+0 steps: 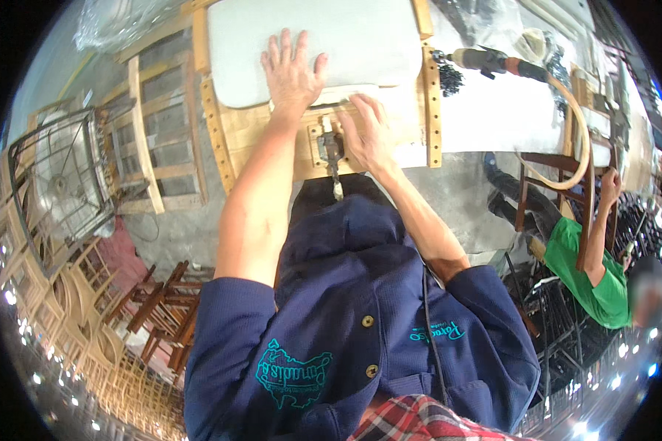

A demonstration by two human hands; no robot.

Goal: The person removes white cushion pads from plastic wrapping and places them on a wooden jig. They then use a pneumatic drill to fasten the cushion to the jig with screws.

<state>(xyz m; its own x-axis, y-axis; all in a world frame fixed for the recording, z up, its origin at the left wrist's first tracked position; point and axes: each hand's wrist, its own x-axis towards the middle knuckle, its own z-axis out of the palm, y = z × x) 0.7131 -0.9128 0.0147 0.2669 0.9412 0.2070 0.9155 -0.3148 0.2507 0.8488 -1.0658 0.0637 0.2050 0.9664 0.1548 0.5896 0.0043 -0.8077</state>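
Navy jacket (324,294): worn by the person; teal script is carried on both sides of the front, the larger lettering being set inside a map-like outline.
Bench (250,126): made of pale wood, flanked by side rails drilled with rows of holes.
White pad (375,48): laid on the bench between the rails, beyond the person; no writing can be read on it.
Co-worker (585,272): seen at the right, dressed in a green shirt.
Power tool (485,62): dark with an orange end, placed beside the right rail and joined to a tan hose (585,136).
Left grip (293,82): opened flat, fingers spread over the white pad; nothing is grasped.
Right grip (374,140): half opened, thumb parted from bent fingers at the pale strip; nothing is seen enclosed, and firm contact cannot be told.
Metal fitting (332,147): mounted on the bench, just beside the right grip.
Pale strip (338,95): set along the pad's near edge, between both hands.
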